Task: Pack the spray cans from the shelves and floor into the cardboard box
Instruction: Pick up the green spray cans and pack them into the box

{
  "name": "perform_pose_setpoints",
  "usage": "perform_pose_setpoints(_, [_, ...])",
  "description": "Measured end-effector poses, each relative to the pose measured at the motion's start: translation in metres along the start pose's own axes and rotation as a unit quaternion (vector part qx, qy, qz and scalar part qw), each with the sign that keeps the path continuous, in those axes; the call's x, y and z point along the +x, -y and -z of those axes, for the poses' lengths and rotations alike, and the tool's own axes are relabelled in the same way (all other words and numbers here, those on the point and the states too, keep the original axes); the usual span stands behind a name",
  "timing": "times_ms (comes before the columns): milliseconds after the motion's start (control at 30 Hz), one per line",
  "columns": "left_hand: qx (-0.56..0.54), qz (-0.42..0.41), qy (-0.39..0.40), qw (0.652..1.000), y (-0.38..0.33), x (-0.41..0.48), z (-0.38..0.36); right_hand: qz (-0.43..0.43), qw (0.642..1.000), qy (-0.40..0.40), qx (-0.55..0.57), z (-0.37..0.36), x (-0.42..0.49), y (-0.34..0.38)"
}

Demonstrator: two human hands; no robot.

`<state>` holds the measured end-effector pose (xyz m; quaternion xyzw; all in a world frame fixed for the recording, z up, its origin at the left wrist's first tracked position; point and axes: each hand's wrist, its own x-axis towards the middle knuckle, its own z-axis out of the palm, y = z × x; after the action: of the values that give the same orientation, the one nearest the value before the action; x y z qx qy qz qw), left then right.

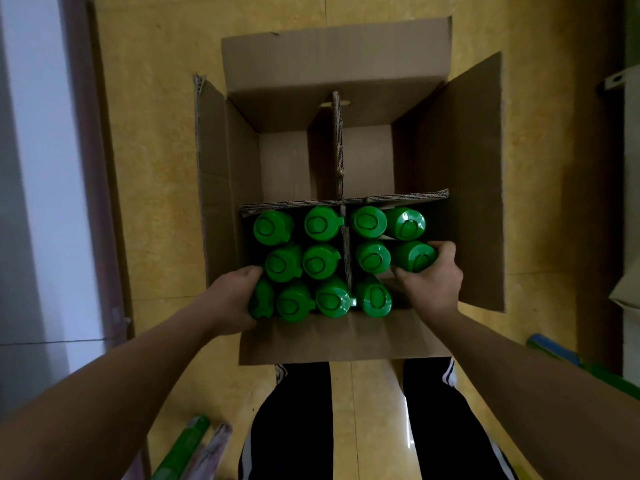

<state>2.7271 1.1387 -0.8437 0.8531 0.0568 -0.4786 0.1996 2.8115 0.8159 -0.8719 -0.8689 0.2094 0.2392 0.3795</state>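
Pressing down with left hand (232,301) curled round one can (262,301) and right hand (434,284) round a tilted can (412,257) could wedge it against the next can (406,223) just beyond that hand.

The yellow tiled floor (166,168) bears the open cardboard box (460,168), a green spray can (181,450) lying lower left.

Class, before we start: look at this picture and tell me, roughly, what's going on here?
A person stands over an open cardboard box on the floor, packing green-capped spray cans into it. The left hand grips the corner can at the near left of the box. The right hand grips the right-side can. Both near compartments hold cans cap-up, while the two far compartments beyond the divider show only bare cardboard.
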Motion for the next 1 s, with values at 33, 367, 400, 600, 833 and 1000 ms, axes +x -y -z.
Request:
perform_pose_setpoints(33, [0.001, -0.003, -0.002, 1.000, 0.001, 0.000, 0.000, 0.000, 1.000, -0.002, -0.001, 0.001, -0.001, -0.001])
perform_pose_setpoints(367, [0.007, -0.035, -0.010, 0.999, -0.001, -0.030, 0.019, -0.001, 1.000, 0.013, 0.002, 0.007, -0.004, -0.005])
perform_pose_setpoints(400, [0.008, -0.035, -0.007, 0.999, -0.003, -0.034, 0.024, -0.006, 1.000, 0.014, 0.005, 0.008, -0.006, -0.004])
perform_pose_setpoints(600, [0.021, -0.045, 0.013, 0.999, -0.017, -0.048, 0.045, -0.019, 0.999, 0.029, 0.014, 0.016, -0.018, 0.008])
perform_pose_setpoints(833, [0.050, -0.065, 0.060, 0.995, -0.020, -0.042, 0.043, -0.010, 0.999, 0.045, -0.013, 0.015, -0.018, 0.011])
perform_pose_setpoints(1000, [0.045, -0.070, 0.058, 0.995, -0.012, -0.020, 0.021, 0.004, 0.999, 0.041, -0.012, 0.009, -0.012, 0.012])
